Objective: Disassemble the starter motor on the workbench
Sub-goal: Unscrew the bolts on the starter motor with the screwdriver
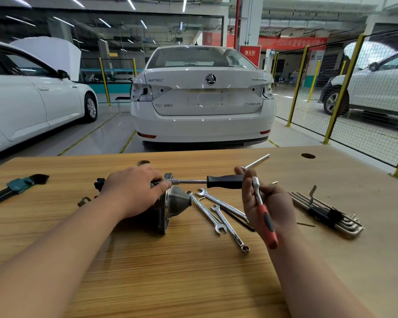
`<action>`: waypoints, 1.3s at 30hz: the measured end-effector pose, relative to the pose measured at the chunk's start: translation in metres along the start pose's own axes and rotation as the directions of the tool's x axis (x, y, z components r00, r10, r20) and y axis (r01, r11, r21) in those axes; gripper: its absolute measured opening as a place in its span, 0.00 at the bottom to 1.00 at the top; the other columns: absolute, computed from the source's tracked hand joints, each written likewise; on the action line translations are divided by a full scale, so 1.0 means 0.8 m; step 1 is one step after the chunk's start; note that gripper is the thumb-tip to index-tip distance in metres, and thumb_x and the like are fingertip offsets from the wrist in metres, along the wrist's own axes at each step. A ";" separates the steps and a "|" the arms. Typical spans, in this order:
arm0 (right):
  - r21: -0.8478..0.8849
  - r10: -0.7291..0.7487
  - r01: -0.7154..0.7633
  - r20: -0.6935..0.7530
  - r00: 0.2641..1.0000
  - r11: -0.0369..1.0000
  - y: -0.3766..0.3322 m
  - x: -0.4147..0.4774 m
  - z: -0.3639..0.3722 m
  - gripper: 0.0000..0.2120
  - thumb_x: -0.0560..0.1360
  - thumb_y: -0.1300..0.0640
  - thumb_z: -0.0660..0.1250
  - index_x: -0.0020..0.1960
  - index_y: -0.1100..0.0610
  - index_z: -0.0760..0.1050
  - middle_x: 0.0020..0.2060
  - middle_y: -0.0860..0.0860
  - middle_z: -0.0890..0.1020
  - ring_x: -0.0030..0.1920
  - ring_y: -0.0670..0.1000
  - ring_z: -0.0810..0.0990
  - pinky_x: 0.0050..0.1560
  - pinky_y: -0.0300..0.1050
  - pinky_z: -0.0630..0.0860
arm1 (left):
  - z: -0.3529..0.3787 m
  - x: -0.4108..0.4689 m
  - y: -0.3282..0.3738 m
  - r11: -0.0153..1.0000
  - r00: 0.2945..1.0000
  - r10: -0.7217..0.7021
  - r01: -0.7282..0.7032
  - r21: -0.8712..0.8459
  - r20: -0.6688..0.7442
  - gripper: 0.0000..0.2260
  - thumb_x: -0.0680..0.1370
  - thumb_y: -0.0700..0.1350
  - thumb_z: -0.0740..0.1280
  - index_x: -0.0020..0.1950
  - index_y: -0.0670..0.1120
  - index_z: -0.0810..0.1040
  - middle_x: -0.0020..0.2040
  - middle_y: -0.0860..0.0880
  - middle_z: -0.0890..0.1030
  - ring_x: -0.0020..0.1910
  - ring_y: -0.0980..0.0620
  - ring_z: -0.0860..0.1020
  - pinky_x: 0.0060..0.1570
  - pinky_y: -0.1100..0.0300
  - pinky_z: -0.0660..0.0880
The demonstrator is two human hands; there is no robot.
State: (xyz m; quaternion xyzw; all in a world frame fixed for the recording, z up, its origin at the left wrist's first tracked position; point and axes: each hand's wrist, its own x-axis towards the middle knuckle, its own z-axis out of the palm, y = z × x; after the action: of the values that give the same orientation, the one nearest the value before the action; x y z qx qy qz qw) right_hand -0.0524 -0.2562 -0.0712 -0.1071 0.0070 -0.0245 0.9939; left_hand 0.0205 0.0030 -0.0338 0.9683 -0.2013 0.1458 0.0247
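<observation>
The starter motor (174, 204) lies on its side in the middle of the wooden workbench (170, 271), its grey cone-shaped nose pointing right. My left hand (133, 191) covers the motor's body and grips it, thumb near the socket end. A black-handled socket driver (224, 181) runs level from the motor's top toward the right. My right hand (268, 203) is raised palm up just right of the driver handle and holds a red-handled ratchet (263, 213), whose chrome head sits by my fingertips.
Three chrome spanners (218, 213) lie fanned right of the motor. Hex key sets lie at the right (326, 212) and far left (16, 185). An extension bar (256, 162) lies behind my right hand. Small loose parts (84, 200) sit left of the motor. A white car (202, 99) stands beyond the bench.
</observation>
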 end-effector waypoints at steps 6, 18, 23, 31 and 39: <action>-0.112 -0.052 0.049 -0.025 0.998 0.993 0.004 -0.002 0.001 0.25 0.67 0.70 0.52 0.62 0.68 0.73 0.49 0.67 0.83 0.43 0.59 0.86 0.35 0.48 0.83 | -0.002 -0.001 0.001 1.000 1.000 -0.008 0.008 0.003 0.007 0.19 0.78 0.66 0.50 0.59 0.61 0.74 0.53 0.61 0.72 0.53 0.55 0.72 0.34 0.60 0.62; -0.960 -0.003 0.222 0.225 0.974 0.172 -0.048 -0.010 -0.003 0.35 0.74 0.78 0.49 0.64 0.44 0.75 0.64 0.49 0.79 0.49 0.55 0.86 0.43 0.42 0.81 | -0.002 0.001 -0.001 0.999 0.999 0.042 -0.042 -0.030 -0.003 0.18 0.78 0.65 0.50 0.56 0.61 0.74 0.45 0.62 0.69 0.49 0.57 0.72 0.33 0.60 0.62; -0.610 0.239 0.381 0.304 0.922 -0.695 -0.059 -0.014 -0.020 0.46 0.74 0.72 0.66 0.70 0.27 0.53 0.76 0.34 0.37 0.62 0.42 0.77 0.56 0.36 0.78 | -0.003 0.001 0.000 0.998 0.999 0.047 -0.047 -0.031 -0.006 0.16 0.78 0.64 0.52 0.55 0.60 0.74 0.47 0.61 0.71 0.48 0.57 0.72 0.32 0.61 0.63; -0.339 0.141 0.559 0.751 0.645 -0.757 -0.042 0.006 -0.025 0.14 0.78 0.50 0.65 0.61 0.54 0.78 0.49 0.48 0.83 0.38 0.52 0.83 0.39 0.41 0.76 | -0.002 -0.003 -0.003 0.997 0.999 0.045 -0.046 -0.056 -0.021 0.15 0.76 0.66 0.53 0.52 0.61 0.73 0.41 0.64 0.67 0.46 0.57 0.71 0.32 0.61 0.59; -0.963 -0.136 -0.218 -0.198 0.971 -0.156 -0.049 0.038 0.042 0.30 0.77 0.31 0.56 0.48 0.57 0.80 0.32 0.51 0.77 0.23 0.47 0.69 0.24 0.38 0.64 | 0.002 -0.007 -0.007 0.994 0.995 0.063 -0.068 -0.079 -0.076 0.10 0.73 0.67 0.60 0.47 0.62 0.68 0.46 0.62 0.73 0.45 0.57 0.72 0.35 0.59 0.63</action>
State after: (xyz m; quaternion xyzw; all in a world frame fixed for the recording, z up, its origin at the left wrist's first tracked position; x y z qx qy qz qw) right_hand -0.0229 -0.2887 -0.0306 -0.8204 0.1423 0.0093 0.5538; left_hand 0.0184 0.0098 -0.0371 0.9534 -0.2378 0.1734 0.0668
